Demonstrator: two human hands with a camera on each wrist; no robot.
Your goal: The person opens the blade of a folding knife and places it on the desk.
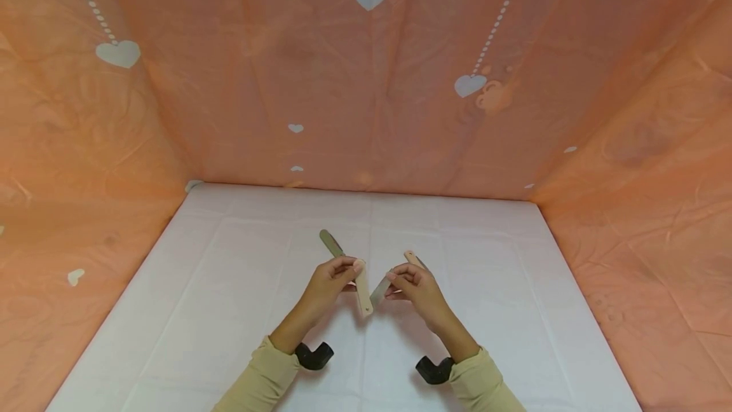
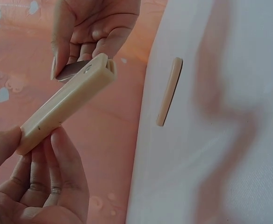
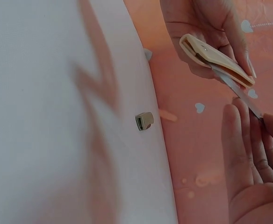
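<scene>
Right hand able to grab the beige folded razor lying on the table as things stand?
Probably not immediately: the right hand pinches the blade of the open razor while the left hand grips its handle. Otherwise the way looks free; the beige folded razor lies just beyond, nothing on it.

Folding knife (image 1: pixel 363 288) between left hand (image 1: pixel 334 276) and right hand (image 1: pixel 420 288), above table (image 1: pixel 457 227). Beyond knife, on table: one tool (image 1: pixel 330 242) at 11 o'clock, second tool (image 1: pixel 410 257) at 1.
</scene>
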